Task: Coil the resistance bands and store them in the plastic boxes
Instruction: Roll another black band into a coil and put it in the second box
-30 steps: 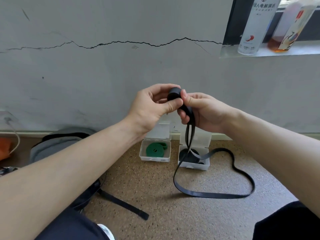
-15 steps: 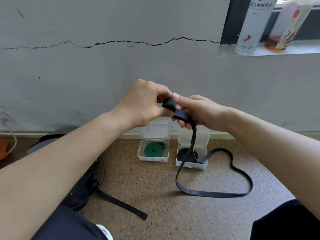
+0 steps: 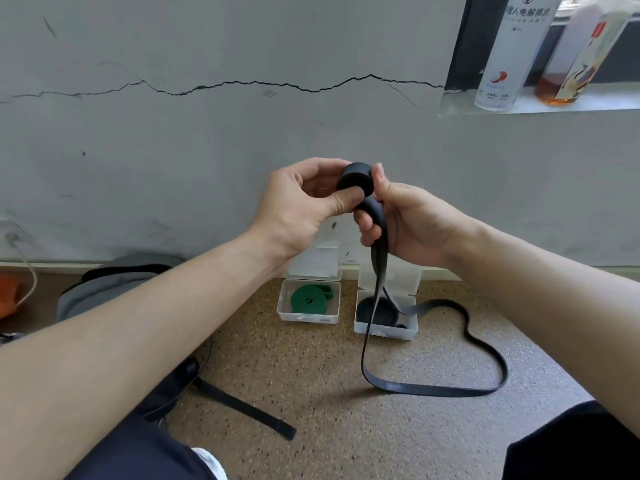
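Both hands — left hand (image 3: 294, 206), right hand (image 3: 412, 223) — pinch the half-coiled black band (image 3: 356, 180).

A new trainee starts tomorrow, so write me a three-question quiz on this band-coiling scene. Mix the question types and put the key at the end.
1. True or false: the green band lies coiled inside the left box.
2. The left hand and right hand both hold the black band. Where is its unwound part?
A. Looped on the floor
B. On the window ledge
C. Around a wrist
3. Fill in: the right box already holds a coil coloured ____.
Key: 1 true; 2 A; 3 black.
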A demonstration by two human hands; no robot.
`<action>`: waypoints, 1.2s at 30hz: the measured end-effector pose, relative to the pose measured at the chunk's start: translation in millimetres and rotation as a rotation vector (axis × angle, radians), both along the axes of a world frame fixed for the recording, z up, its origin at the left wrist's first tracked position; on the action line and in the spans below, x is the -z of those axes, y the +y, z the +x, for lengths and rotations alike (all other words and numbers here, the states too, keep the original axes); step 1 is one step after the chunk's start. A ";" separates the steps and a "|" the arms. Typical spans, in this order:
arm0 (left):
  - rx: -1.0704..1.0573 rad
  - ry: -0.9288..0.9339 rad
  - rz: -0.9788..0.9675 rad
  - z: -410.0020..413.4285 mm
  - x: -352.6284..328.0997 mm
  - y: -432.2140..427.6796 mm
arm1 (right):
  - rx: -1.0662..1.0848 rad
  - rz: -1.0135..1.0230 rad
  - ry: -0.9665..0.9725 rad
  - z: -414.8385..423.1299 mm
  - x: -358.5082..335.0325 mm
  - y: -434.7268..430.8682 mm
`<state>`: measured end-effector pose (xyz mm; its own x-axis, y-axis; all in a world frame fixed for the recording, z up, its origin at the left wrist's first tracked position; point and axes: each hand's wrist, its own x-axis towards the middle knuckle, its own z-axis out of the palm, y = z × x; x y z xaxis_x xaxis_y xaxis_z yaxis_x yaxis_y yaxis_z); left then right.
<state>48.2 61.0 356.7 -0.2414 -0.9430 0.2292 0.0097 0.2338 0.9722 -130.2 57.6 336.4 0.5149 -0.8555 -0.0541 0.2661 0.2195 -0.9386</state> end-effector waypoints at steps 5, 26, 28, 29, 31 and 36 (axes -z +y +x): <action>0.061 -0.095 -0.065 4.8 -8.7 -1.9 | -0.081 -0.036 0.136 -5.0 -5.1 1.3; 0.069 -0.075 0.014 0.9 8.1 3.5 | 0.045 -0.054 0.181 -6.6 0.6 1.9; 0.020 -0.065 -0.013 -2.6 7.5 0.8 | 0.049 -0.036 0.148 -5.1 0.2 3.0; 0.019 -0.081 -0.033 -1.8 5.8 -1.3 | 0.043 -0.035 0.144 -4.7 0.2 3.2; 0.042 -0.127 -0.062 1.1 1.5 -5.3 | 0.021 -0.049 0.181 -4.8 -1.9 4.0; 0.045 -0.307 -0.159 6.7 -7.4 -12.8 | 0.016 -0.107 0.387 -6.8 -11.5 2.7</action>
<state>54.9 48.3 364.0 -0.3624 -0.8883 0.2822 -0.2641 0.3882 0.8829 -137.0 60.3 347.9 0.4609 -0.8743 -0.1520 -0.1089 0.1142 -0.9875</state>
